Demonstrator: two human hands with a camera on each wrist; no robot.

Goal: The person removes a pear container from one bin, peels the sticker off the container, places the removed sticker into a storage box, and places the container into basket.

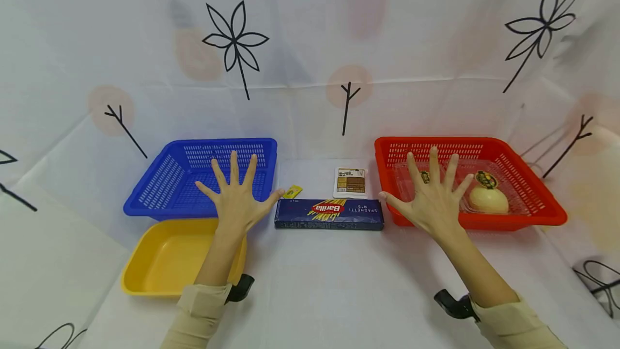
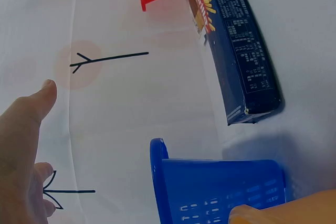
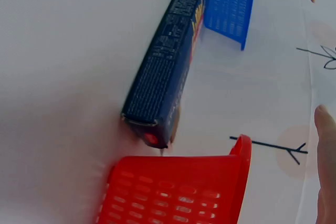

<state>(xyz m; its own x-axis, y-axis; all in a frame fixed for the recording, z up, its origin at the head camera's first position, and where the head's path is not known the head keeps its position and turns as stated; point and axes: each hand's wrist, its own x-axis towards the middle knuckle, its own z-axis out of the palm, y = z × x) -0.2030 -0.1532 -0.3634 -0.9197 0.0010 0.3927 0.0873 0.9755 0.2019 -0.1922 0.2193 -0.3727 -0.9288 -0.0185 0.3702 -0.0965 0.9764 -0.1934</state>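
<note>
Both hands hang in the air above the white tabletop [image 1: 339, 284], palms down. The left hand [image 1: 234, 198] has its grip spread wide, fingers straight and splayed, holding nothing; it shows against the blue basket [image 1: 159, 187], with the yellow basin [image 1: 167, 255] just in front of that basket. The right hand [image 1: 436, 202] is spread just as wide and holds nothing either, showing against the red basket [image 1: 501, 223], where a pale round item [image 1: 488, 200] sits in clear packaging [image 1: 514, 185]. Between the two baskets, the dark blue spaghetti box [image 1: 329, 214] lies crosswise, its lettering upside down from the wearer's side. Behind it are a small yellow packet [image 1: 293, 192], toward the blue basket, and a flat pack [image 1: 351, 182] with a brown-and-white label, toward the red one.
</note>
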